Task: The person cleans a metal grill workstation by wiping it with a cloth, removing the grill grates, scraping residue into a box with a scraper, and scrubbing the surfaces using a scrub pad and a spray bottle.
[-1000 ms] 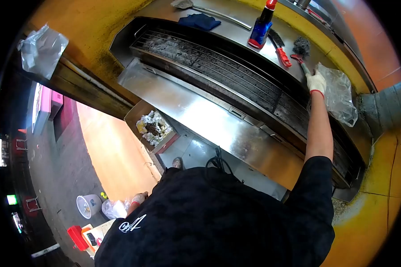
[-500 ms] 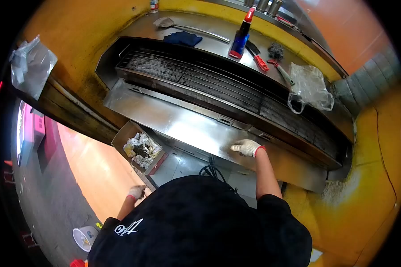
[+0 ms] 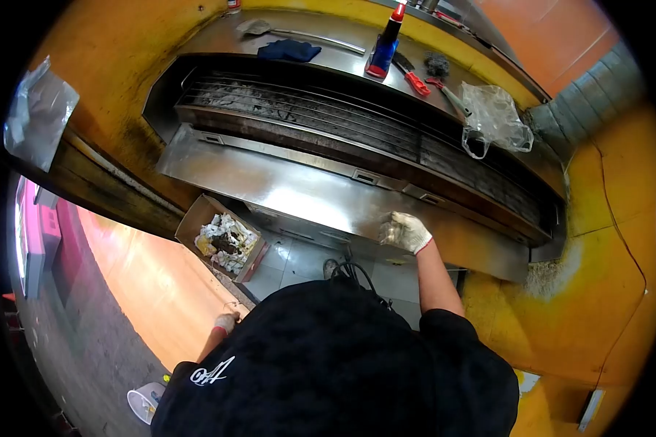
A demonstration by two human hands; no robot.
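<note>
Right hand [image 3: 405,232] is loosely curled at the steel ledge [image 3: 284,186] along the grill [image 3: 299,116] front; can't tell if that grip or the left hand [image 3: 227,323] holds anything. Ledge looks rigid, probably greasy-slick, so I'd take the front edge. Steel counter [image 3: 219,40] behind, yellow wall [image 3: 124,44], tiled floor [image 3: 270,274].

It looks like the cooking station of a food stall or small eatery: a long barred grill [image 3: 342,131] runs behind a steel ledge [image 3: 284,182], a ribbed silver duct [image 3: 587,98] sits at right, and dark grime stains the yellow wall [image 3: 127,91] at left
</note>
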